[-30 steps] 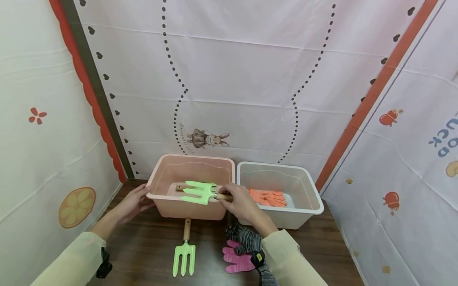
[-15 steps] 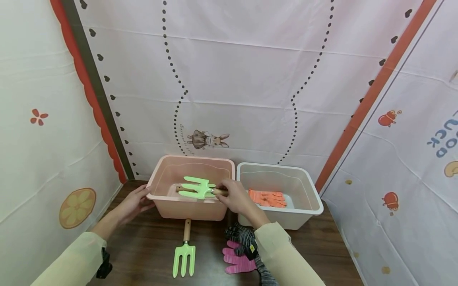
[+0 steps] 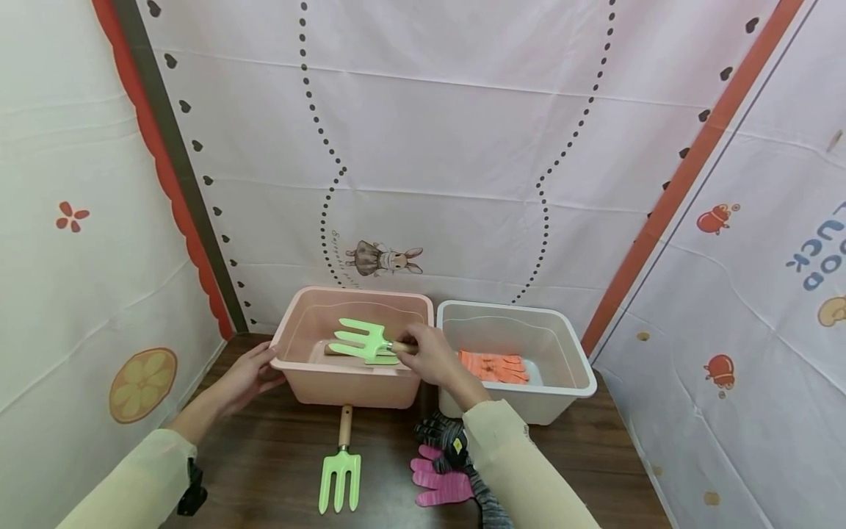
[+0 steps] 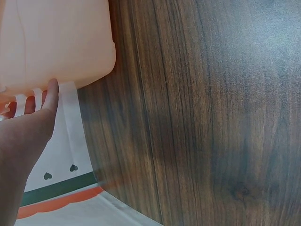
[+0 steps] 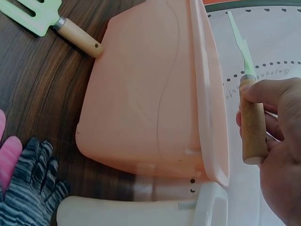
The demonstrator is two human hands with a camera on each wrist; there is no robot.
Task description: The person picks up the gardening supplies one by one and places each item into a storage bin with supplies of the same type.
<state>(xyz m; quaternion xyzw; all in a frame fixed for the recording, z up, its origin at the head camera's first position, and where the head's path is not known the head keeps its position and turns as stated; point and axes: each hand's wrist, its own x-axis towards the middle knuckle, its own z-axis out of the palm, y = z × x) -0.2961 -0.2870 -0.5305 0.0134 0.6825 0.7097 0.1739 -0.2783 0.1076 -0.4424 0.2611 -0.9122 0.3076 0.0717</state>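
Note:
My right hand (image 3: 432, 358) grips the wooden handle of a green hand fork (image 3: 365, 342) over the pink bin (image 3: 353, 388), tines pointing left. In the right wrist view this hand fork (image 5: 252, 117) appears edge-on, thumb along its handle. Below it in the bin lies another green tool with a wooden handle (image 3: 338, 351), mostly covered by the held fork. My left hand (image 3: 246, 376) holds the bin's left front corner at the rim; the left wrist view shows fingertips (image 4: 53, 85) against its wall. A further hand fork (image 3: 341, 470) lies on the table before the bin.
To the right stands a white bin (image 3: 522, 400) with orange gloves (image 3: 494, 366) inside. A pink glove (image 3: 439, 485) and a grey striped glove (image 3: 489, 503) lie on the wooden table (image 3: 264, 470), partly under my right forearm. Printed cloth (image 3: 436, 132) walls the back and sides.
My right hand has moved slightly left and away from me with the hand fork, bringing it further over the pink bin. The left hand has stayed at the rim.

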